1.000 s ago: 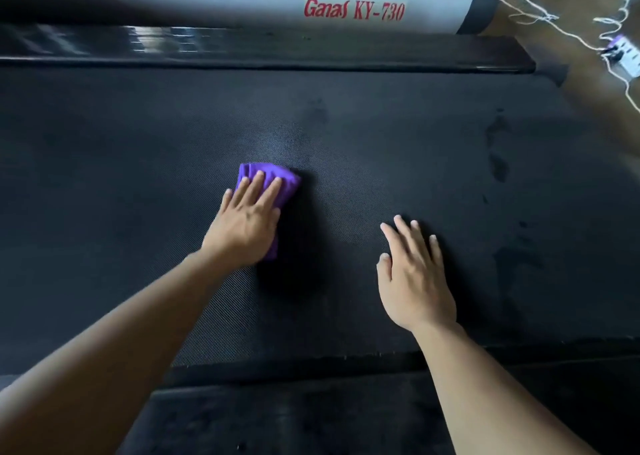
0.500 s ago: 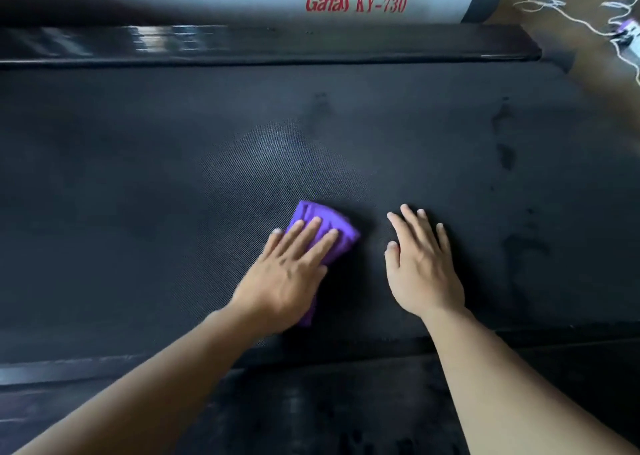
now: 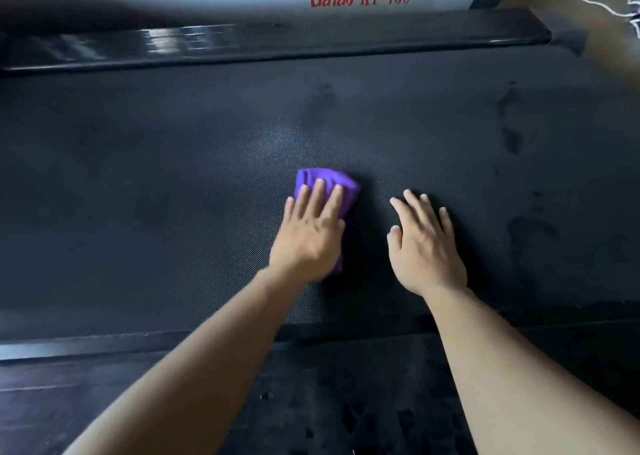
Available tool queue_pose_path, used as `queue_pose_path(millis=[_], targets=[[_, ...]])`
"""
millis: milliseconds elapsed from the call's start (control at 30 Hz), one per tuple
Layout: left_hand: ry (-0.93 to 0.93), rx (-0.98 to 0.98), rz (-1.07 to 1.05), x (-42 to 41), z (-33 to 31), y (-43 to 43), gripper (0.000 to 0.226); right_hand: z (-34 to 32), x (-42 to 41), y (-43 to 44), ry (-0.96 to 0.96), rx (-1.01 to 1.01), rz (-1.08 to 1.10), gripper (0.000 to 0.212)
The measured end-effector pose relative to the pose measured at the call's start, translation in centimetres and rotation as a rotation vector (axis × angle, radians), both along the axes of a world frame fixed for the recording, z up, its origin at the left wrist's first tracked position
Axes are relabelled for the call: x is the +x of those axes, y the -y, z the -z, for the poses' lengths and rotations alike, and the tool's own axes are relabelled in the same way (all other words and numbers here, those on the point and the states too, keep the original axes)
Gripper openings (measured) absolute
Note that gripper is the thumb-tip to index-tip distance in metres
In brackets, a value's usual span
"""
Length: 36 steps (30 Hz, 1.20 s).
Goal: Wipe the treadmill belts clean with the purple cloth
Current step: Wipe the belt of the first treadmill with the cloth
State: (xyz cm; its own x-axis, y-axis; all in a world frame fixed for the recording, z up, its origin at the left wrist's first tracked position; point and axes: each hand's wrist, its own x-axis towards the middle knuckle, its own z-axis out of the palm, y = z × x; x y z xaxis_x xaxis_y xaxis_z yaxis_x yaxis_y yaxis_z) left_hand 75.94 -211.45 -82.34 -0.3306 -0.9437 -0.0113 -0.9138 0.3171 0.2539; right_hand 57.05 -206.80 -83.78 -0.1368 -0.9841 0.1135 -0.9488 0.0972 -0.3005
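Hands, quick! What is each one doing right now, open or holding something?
Left hand: open, straight fingers pressing the purple cloth onto the treadmill belt.
Right hand: open, flat on the belt, holding nothing.

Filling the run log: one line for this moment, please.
left hand: flat on cloth | right hand: open on belt | dark marks: right of hands

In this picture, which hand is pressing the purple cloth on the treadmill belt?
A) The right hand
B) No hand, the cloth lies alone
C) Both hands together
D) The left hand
D: the left hand lies flat with straight fingers on the purple cloth, while the right hand rests on the bare treadmill belt beside it, apart from the cloth.
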Motion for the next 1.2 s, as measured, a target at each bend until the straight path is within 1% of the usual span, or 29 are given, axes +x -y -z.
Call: queue_pose_path(millis=[67, 167, 267, 333, 400, 467, 533, 667, 767, 833, 933, 1033, 1100, 1200], targets=[[0.011, 0.010, 0.082, 1.0, 0.1, -3.5, 0.059, 0.0, 0.0, 0.0, 0.011, -0.003, -0.001, 0.050], [0.034, 0.031, 0.131, 6.1, 0.3, -6.5, 0.060, -0.1, 0.0, 0.0, 0.016, -0.007, -0.006, 0.051], [0.046, 0.059, 0.045, 12.4, 0.3, -6.0, 0.061, 0.0, 0.0, 0.0, 0.015, -0.018, -0.004, 0.052], [0.036, 0.073, -0.050, 14.6, 0.2, -4.9, 0.066, 0.0, 0.1, 0.0, 0.017, -0.031, -0.003, 0.056], [0.039, 0.066, -0.100, 14.1, 0.3, -4.2, 0.071, 0.1, 0.1, 0.1, 0.018, -0.037, -0.007, 0.058], [0.035, 0.039, -0.115, 11.9, 0.3, -4.0, 0.072, 0.2, 0.0, 0.1, 0.012, -0.035, -0.007, 0.054], [0.031, 0.021, -0.086, 8.7, 0.0, -4.0, 0.068, 0.3, 0.0, 0.0, 0.002, -0.027, -0.007, 0.051], [0.013, 0.020, 0.006, 0.3, -0.1, -4.4, 0.060, 0.1, 0.0, 0.0, 0.005, -0.010, -0.004, 0.051], [0.004, 0.015, 0.030, -2.5, -0.2, -4.8, 0.059, -0.2, 0.1, 0.1, 0.024, 0.006, 0.000, 0.052], [0.010, 0.029, 0.053, -1.5, -0.1, -5.0, 0.059, -0.2, 0.0, 0.1, 0.024, 0.010, -0.006, 0.052], [0.019, 0.027, 0.086, 2.5, 0.2, -6.1, 0.064, -0.2, -0.1, 0.1, 0.030, 0.017, -0.013, 0.051], [0.016, 0.033, -0.005, 7.6, 0.4, -7.0, 0.072, -0.3, -0.2, 0.2, 0.071, 0.027, -0.004, 0.051], [0.006, 0.043, -0.082, 10.2, 0.2, -6.7, 0.069, -0.5, -0.3, 0.3, 0.115, 0.025, 0.002, 0.050], [-0.002, 0.050, -0.133, 10.8, 0.2, -6.2, 0.061, -1.0, -0.5, 0.5, 0.200, 0.041, -0.001, 0.049]])
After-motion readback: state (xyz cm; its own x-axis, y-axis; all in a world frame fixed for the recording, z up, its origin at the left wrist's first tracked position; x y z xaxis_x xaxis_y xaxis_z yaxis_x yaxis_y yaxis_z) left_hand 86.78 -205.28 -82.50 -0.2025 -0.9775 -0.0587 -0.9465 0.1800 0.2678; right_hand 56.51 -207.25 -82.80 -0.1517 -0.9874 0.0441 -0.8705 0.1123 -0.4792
